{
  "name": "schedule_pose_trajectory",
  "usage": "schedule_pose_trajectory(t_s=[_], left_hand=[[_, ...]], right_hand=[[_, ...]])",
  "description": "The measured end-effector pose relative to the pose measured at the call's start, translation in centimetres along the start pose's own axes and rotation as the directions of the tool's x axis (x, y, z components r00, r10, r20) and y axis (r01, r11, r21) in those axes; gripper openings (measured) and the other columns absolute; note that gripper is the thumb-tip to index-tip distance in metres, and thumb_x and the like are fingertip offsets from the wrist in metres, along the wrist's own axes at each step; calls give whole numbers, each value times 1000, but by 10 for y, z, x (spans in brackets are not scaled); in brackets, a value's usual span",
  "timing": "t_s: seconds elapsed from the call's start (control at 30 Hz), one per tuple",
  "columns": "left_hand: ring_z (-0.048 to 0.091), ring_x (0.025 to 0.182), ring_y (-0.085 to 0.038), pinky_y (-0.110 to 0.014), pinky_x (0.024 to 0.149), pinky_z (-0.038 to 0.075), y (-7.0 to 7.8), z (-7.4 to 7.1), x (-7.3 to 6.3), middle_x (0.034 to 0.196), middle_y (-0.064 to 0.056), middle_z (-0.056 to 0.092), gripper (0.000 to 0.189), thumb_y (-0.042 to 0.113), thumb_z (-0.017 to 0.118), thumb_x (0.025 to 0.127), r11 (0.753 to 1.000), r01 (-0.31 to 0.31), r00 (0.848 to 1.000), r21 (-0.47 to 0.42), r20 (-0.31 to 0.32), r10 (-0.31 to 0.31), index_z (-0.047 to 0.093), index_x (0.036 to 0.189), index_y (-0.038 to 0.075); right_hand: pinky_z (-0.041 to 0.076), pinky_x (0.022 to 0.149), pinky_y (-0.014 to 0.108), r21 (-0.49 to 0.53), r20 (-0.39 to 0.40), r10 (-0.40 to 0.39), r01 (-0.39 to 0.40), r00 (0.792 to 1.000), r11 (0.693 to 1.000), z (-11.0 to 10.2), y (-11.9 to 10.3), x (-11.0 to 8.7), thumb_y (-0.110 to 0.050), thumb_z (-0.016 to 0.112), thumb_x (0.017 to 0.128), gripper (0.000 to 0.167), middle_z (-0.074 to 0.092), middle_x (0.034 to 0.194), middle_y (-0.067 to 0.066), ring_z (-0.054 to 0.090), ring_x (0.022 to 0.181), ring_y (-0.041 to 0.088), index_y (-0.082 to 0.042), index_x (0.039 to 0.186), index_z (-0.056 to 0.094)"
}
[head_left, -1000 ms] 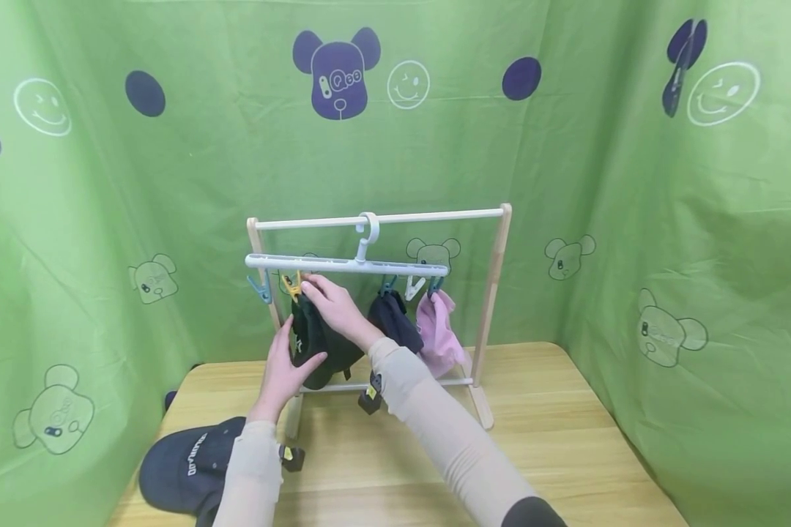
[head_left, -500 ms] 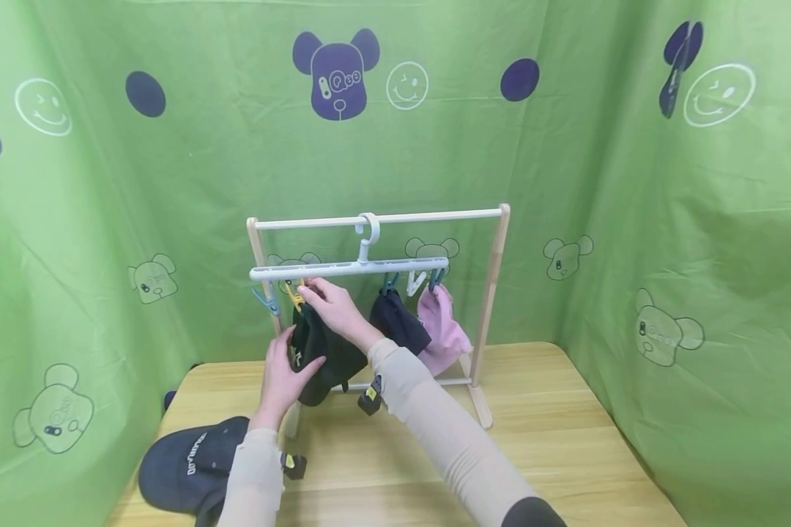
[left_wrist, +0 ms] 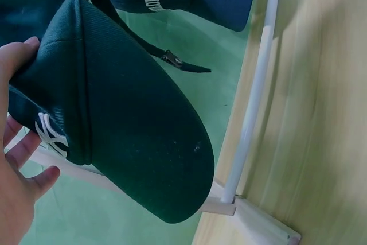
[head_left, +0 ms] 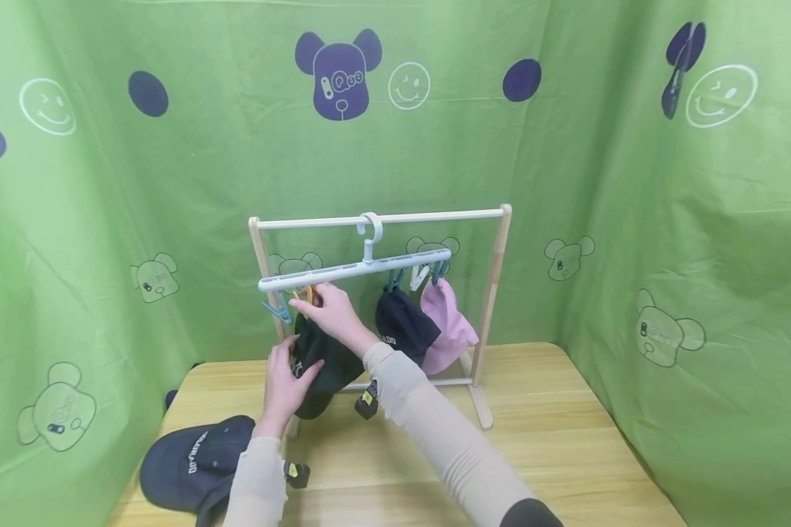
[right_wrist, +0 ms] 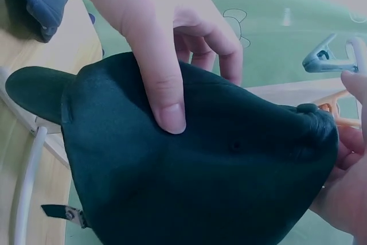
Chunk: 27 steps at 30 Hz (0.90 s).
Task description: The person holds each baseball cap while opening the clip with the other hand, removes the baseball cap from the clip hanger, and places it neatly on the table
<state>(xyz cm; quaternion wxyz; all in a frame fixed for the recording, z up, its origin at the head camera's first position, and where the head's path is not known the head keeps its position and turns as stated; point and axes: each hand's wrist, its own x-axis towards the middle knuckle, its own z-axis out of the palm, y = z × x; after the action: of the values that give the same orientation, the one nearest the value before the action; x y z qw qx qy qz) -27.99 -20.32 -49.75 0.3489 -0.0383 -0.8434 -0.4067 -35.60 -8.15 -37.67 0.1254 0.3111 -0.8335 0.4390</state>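
Note:
A dark green baseball cap [left_wrist: 132, 107] with a white emblem hangs at the left part of a pale blue clip hanger [head_left: 352, 269]. My left hand [head_left: 285, 384] holds it low down, thumb on the near side and fingers behind. At the crown, my right hand [head_left: 335, 316] pinches a yellow-orange clothespin [head_left: 309, 295] under the bar; in the right wrist view this clothespin [right_wrist: 338, 110] sits beside the crown's tip, partly covered by fingers. Whether its jaws grip the cloth cannot be told. A blue clothespin [head_left: 278, 309] dangles at the bar's left end.
The hanger hooks over a wooden rack's white rail [head_left: 442, 215]. A navy cap [head_left: 405, 322] and a pink cap [head_left: 447, 329] hang to the right, with a white clothespin [head_left: 419, 276] between their clips. Another navy cap [head_left: 187, 465] lies on the table [head_left: 534, 439] at front left.
The hanger has turned, its left end swinging down and nearer. The green cap dropped slightly, and both hands shifted a little with it. The hanging navy and pink caps swung rightward.

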Motion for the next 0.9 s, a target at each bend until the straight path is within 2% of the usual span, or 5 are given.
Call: schedule_pose_trajectory(t_s=[0.2, 0.47, 0.63, 0.8, 0.9], left_hand=[[53, 100, -35, -48, 90, 45, -1, 5, -4, 112, -21, 57, 61, 22, 80, 78, 1000, -7, 1000, 1, -19, 7, 53, 129, 1], [53, 101, -37, -51, 92, 44, 3, 10, -11, 112, -23, 58, 57, 19, 78, 80, 1000, 12, 999, -5, -32, -12, 54, 128, 0], [52, 102, -37, -51, 92, 44, 6, 10, -13, 110, -23, 58, 51, 14, 76, 82, 1000, 21, 999, -12, -48, -22, 55, 127, 0], [52, 106, -36, -49, 94, 43, 0, 12, -16, 111, -21, 59, 45, 13, 73, 84, 1000, 27, 996, -6, -82, -28, 57, 124, 0], [52, 109, -35, -48, 95, 43, -3, 12, -19, 114, -19, 60, 40, 13, 72, 86, 998, 55, 994, 6, -97, -54, 59, 122, 1]], right_hand=[[36, 54, 16, 47, -11, 34, -33, 999, 998, 1, -2, -3, -34, 71, 88, 32, 52, 68, -1, 45, 61, 10, -4, 93, 62], [36, 53, 16, -31, -49, 83, -84, 995, 996, 0, -5, -7, -42, 68, 88, 35, 52, 64, -3, 45, 58, 9, -13, 74, 56], [36, 53, 16, -51, -47, 90, -92, 995, 994, 0, -5, -8, -40, 65, 90, 35, 51, 63, -3, 46, 57, 10, -13, 71, 55], [37, 53, 17, -56, -18, 116, -116, 993, 992, 0, -2, -7, -39, 63, 92, 36, 52, 62, -3, 46, 56, 10, -13, 69, 52], [36, 53, 18, -67, 0, 124, -124, 992, 990, -2, 0, -7, -39, 62, 92, 37, 51, 61, -3, 46, 56, 11, -13, 68, 51]])
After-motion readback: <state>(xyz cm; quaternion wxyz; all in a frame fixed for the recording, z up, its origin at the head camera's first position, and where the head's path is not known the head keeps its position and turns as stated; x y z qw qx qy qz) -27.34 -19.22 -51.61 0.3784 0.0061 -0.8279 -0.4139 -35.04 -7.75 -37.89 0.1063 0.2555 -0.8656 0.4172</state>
